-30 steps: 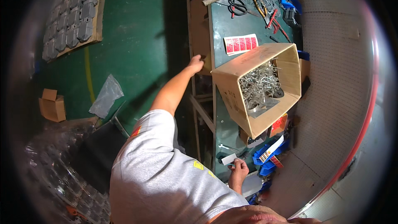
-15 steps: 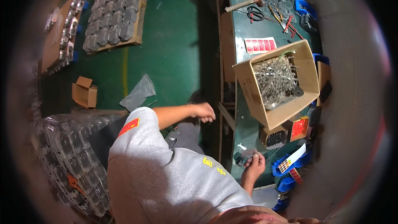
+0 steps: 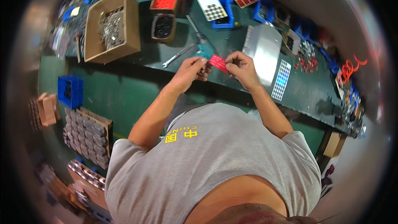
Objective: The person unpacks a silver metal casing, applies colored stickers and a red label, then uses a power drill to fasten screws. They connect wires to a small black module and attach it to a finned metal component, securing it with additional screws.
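Note:
A small red label (image 3: 218,62) with pale print spans the gap between my two hands, above the front edge of the green workbench (image 3: 145,60). My left hand (image 3: 191,73) pinches its left end between thumb and fingers. At the other end, the fingertips of my right hand (image 3: 242,70) grip the label's edge. Just beyond my left hand lies a teal power screwdriver (image 3: 204,46) with a long bit, partly hidden by the fingers. A wrench (image 3: 178,55) rests to its left. To the right of my right hand is a silvery metal sheet (image 3: 265,49).
A large carton of metal parts (image 3: 132,29) stands left, beside boxes of red pieces (image 3: 166,0) and black pieces (image 3: 163,28). A sticker sheet (image 3: 209,3) lies over blue bins (image 3: 224,16). A shiny sticker sheet (image 3: 281,80) and a coiled red hose (image 3: 349,70) are right.
My view has swung right, toward the bench. My left hand, formerly hanging away from the bench, has joined my right hand, and both now hold the red label.

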`<action>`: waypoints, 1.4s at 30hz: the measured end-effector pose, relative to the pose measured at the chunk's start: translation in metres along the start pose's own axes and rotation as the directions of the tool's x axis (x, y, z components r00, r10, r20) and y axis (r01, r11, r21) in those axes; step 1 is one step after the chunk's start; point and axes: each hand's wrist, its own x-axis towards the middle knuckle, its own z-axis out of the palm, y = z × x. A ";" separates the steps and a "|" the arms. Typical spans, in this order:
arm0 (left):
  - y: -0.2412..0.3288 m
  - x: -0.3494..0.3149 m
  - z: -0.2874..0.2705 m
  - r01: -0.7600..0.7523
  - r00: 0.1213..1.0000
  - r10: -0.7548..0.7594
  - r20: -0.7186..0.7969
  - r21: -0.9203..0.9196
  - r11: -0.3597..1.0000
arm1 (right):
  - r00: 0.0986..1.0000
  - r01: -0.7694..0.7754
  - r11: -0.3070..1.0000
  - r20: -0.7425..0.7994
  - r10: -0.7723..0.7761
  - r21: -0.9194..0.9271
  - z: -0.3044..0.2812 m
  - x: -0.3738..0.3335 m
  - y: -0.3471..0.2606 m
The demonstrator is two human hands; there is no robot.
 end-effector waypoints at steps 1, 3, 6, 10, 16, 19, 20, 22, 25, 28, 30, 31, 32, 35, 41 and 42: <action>-0.001 0.008 0.012 -0.007 1.000 0.007 -0.005 0.060 0.998 | 1.000 -0.019 0.999 -0.013 0.019 -0.028 -0.013 -0.004 -0.001; 0.001 0.025 0.034 -0.013 1.000 0.011 0.020 0.119 0.993 | 0.996 0.079 0.996 -0.042 -0.080 -0.039 -0.036 -0.012 0.000; 0.000 0.055 0.055 -0.045 0.998 0.033 0.057 0.227 0.973 | 0.996 0.070 0.996 -0.044 -0.073 -0.052 -0.067 -0.018 -0.002; 0.003 0.096 0.075 -0.076 0.996 0.057 0.073 0.291 0.954 | 0.983 0.003 0.998 -0.182 -0.014 -0.059 -0.094 -0.016 -0.004; 0.003 0.146 0.106 -0.140 0.986 0.119 0.115 0.192 0.971 | 0.842 -0.062 0.954 -0.499 0.208 0.292 -0.105 -0.015 -0.011; 0.003 0.164 0.123 -0.139 0.986 0.115 0.117 0.227 0.964 | 0.818 0.006 0.972 -0.561 0.129 0.234 -0.124 -0.009 -0.006; 0.003 0.168 0.128 -0.146 0.988 0.127 0.092 0.240 0.960 | 0.811 0.018 0.975 -0.573 0.114 0.220 -0.129 -0.006 -0.007; 0.001 0.175 0.137 -0.162 0.987 0.159 0.033 0.265 0.951 | 0.822 0.041 0.980 -0.565 0.077 0.193 -0.141 -0.002 -0.003; -0.004 0.192 0.156 -0.218 0.972 0.235 -0.032 0.273 0.937 | 0.834 -0.002 0.992 -0.547 0.073 0.128 -0.165 0.006 -0.002; -0.009 0.211 0.168 -0.202 0.963 0.249 -0.106 0.333 0.921 | 0.858 0.023 0.992 -0.512 0.045 0.126 -0.196 0.020 0.006; -0.015 0.220 0.170 -0.177 0.967 0.229 -0.113 0.350 0.920 | 0.879 0.004 0.985 -0.470 0.080 0.175 -0.207 0.022 0.008; -0.018 0.224 0.173 -0.190 0.962 0.243 -0.121 0.341 0.921 | 0.886 -0.006 0.984 -0.456 0.087 0.176 -0.214 0.023 0.008; -0.020 0.228 0.175 -0.203 0.958 0.257 -0.128 0.333 0.921 | 0.892 -0.016 0.984 -0.442 0.094 0.177 -0.219 0.025 0.008; -0.028 0.242 0.181 -0.229 0.931 0.320 -0.175 0.400 0.887 | 0.883 -0.042 0.987 -0.458 0.108 0.153 -0.229 0.030 0.008; -0.034 0.275 0.192 -0.254 0.855 0.469 -0.220 0.611 0.750 | 0.813 -0.039 0.999 -0.581 0.032 0.000 -0.244 0.056 0.015; -0.032 0.278 0.194 -0.246 0.849 0.482 -0.214 0.648 0.721 | 0.797 -0.020 0.999 -0.603 -0.008 -0.039 -0.248 0.062 0.022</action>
